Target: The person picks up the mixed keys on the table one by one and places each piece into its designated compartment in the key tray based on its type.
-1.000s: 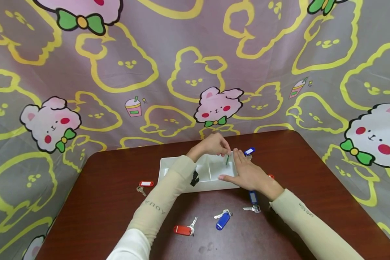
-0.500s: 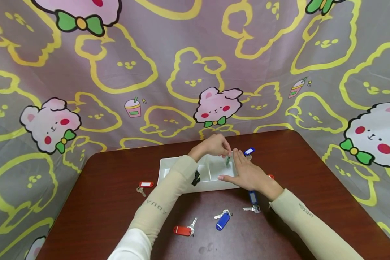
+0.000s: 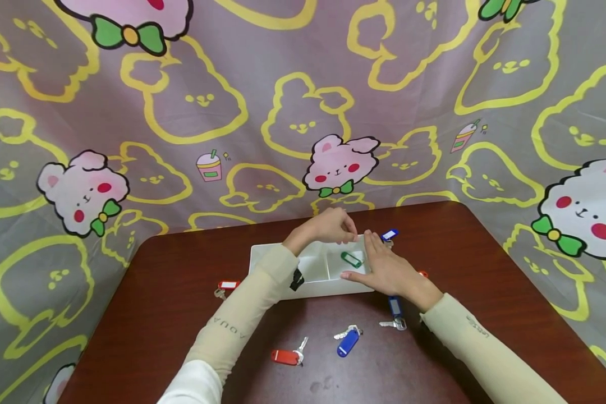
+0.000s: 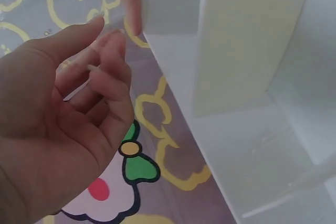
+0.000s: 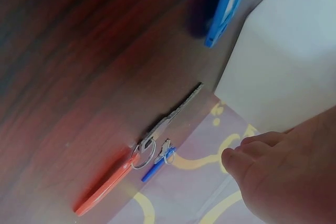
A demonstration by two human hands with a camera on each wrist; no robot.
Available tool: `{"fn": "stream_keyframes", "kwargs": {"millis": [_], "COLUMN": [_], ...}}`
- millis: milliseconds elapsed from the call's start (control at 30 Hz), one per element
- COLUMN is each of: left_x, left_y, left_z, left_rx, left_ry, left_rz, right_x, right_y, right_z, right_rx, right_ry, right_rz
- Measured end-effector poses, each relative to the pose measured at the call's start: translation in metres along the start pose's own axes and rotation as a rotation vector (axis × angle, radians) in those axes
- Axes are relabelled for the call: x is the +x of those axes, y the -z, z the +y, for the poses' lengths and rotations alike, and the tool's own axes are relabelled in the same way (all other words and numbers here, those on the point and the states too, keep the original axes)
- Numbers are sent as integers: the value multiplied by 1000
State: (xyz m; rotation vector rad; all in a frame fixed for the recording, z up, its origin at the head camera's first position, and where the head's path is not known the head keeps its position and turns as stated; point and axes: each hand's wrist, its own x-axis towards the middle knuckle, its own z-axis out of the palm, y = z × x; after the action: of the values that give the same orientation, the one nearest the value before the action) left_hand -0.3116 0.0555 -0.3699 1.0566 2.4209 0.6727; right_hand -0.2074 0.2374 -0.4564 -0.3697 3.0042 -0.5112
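Note:
A white divided box point(image 3: 328, 289) stands on the table. In its right compartment lies a green key tag point(image 3: 351, 260), tilted; whether a key hangs from it I cannot tell. My left hand point(image 3: 333, 225) is over the back rim, above the tag. In the left wrist view the fingers of that hand point(image 4: 73, 98) are loosely curled with nothing between them, beside the box's walls and divider point(image 4: 236, 45). My right hand point(image 3: 391, 269) rests on the box's right end, its fingers extended along the rim and the thumb at the front corner.
Keys with tags lie around the box: a blue tag point(image 3: 348, 343) and red tag point(image 3: 285, 357) in front, a red tag point(image 3: 229, 285) at left, blue tags point(image 3: 395, 306) point(image 3: 390, 235) and a partly hidden red tag point(image 3: 423, 274) at right. A patterned curtain point(image 3: 262, 129) hangs behind.
The green key tag, earlier hanging from my left fingertips, has been let go and now lies in the right compartment. The left hand stays above it. My right hand has not moved.

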Motion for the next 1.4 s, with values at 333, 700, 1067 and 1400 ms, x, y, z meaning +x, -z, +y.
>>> {"fn": "stream_keyframes", "kwargs": {"millis": [333,700,1067,1400], "left_x": [-20,-40,-60,-80], "left_y": [4,7,16,17], "left_z": [2,-10,-13,-6], "left_rx": [10,19,15,30], "left_ry": [-54,-45,-44,-106], "left_rz": [13,56,104,121], "right_x": [3,3,3,3], "right_y": [-1,-2,-1,-1], "right_z": [3,1,1,0], "right_rx": [-3,-9,-40,-63], "right_ry": [-6,11,25,36], "right_rz": [0,25,39,45]}}
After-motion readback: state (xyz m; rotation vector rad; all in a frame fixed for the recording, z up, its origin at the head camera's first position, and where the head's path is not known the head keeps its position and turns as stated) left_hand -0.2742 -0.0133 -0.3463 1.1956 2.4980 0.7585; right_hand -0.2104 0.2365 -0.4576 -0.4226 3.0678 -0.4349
